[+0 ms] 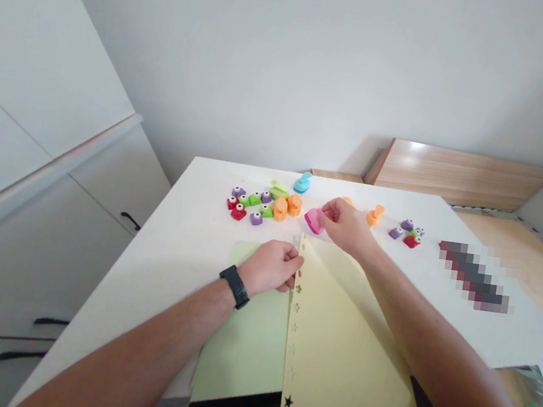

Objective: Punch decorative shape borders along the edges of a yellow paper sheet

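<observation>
Small craft punches were scattered beyond on the white table; a star-perforated yellow sheet lay over green paper, its edge pinched by the left hand, while a pink punch was gripped by the right hand.

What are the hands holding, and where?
The right hand grips a pink craft punch by its body; the left hand pinches the yellow paper at its punched edge.

Bright, even light casts soft shadows on the white table, and wide-angle distortion bows the edges.
</observation>
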Tool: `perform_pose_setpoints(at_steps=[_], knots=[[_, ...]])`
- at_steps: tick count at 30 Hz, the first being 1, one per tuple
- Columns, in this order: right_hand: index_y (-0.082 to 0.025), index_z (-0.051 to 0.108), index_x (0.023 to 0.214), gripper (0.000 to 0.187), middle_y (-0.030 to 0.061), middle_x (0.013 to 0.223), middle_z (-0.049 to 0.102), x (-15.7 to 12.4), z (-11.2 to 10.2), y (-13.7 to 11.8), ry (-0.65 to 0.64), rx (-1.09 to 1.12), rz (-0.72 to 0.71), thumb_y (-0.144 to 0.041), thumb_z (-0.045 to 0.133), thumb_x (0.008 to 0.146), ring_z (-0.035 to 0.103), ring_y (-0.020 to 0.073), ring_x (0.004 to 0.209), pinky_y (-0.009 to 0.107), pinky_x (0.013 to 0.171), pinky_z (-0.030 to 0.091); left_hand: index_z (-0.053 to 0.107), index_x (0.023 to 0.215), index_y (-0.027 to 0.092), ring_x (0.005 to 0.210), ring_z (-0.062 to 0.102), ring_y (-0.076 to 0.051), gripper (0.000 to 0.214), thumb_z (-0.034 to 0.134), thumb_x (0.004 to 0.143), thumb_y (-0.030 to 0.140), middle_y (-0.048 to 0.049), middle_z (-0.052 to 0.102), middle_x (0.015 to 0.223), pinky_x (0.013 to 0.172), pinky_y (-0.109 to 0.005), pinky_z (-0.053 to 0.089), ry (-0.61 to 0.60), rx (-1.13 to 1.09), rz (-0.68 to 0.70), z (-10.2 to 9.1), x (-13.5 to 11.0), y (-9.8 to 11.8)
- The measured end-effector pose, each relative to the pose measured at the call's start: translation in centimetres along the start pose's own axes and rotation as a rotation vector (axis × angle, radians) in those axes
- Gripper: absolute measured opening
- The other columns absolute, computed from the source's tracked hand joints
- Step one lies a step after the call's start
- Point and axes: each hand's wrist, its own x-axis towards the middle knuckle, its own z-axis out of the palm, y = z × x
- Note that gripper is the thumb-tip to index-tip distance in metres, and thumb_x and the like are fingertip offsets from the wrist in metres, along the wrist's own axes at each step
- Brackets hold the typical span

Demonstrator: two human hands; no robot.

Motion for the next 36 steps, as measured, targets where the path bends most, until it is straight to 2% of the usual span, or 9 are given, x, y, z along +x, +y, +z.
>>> perform_pose_setpoints(at_steps=[8,13,22,26,32,36], knots=[[-0.022,0.061,0.089,0.013,-0.0018,0.075,0.065,-1.3,0.8,0.7,-0.033,0.134,0.001,-0.033,0.063,0.083,0.057,0.0147,0.066,0.028,0.059,0.041,0.062,0.085,0.017,0.064,0.072,-0.016,0.020,0.065,0.091,0.036,-0.0053,0.072,0.077,0.048,-0.022,0.056,0.017,0.009,0.003,0.0,-0.2,0.3],[-0.022,0.059,0.090,0.016,-0.0011,0.078,0.065,-1.5,1.3,0.6,0.024,0.187,0.028,-0.037,0.062,0.084,0.056,0.0150,0.067,0.029,0.062,0.043,0.062,0.084,0.017,0.064,0.072,-0.016,0.019,0.065,0.091,0.035,-0.0051,0.073,0.078,0.049,-0.023,0.057,0.013,0.023,0.002,0.0,-0.2,0.3],[-0.023,0.057,0.088,0.018,-0.0008,0.080,0.065,-2.0,1.6,0.5,0.009,0.203,0.035,-0.039,0.063,0.084,0.056,0.0152,0.068,0.030,0.063,0.044,0.062,0.084,0.018,0.066,0.073,-0.016,0.021,0.060,0.093,0.037,-0.0054,0.073,0.079,0.049,-0.023,0.057,0.000,0.030,0.030,0.0,0.0,-0.2],[-0.023,0.057,0.091,0.019,-0.0002,0.081,0.065,-2.0,1.8,0.8,0.047,0.240,0.030,-0.041,0.062,0.086,0.057,0.0157,0.069,0.031,0.064,0.046,0.062,0.086,0.017,0.067,0.073,-0.017,0.022,0.061,0.092,0.038,-0.0061,0.074,0.079,0.049,-0.022,0.056,0.006,0.031,0.018,0.0,0.1,-0.2],[-0.022,0.059,0.100,0.018,0.0016,0.090,0.069,-1.5,2.0,2.4,0.066,0.281,-0.009,-0.032,0.061,0.085,0.062,0.0168,0.075,0.032,0.069,0.050,0.063,0.086,0.018,0.066,0.073,-0.017,0.021,0.062,0.092,0.038,-0.0058,0.074,0.079,0.048,-0.022,0.056,0.008,0.031,0.019,0.0,0.0,-0.1],[-0.021,0.064,0.114,0.035,0.0035,0.097,0.071,-1.2,1.7,2.9,0.058,0.235,-0.037,-0.019,0.060,0.079,0.064,0.0178,0.082,0.033,0.077,0.051,0.063,0.085,0.018,0.066,0.073,-0.017,0.021,0.063,0.091,0.038,-0.0063,0.075,0.081,0.048,-0.022,0.056,0.018,0.036,0.017,0.0,-0.1,0.0]])
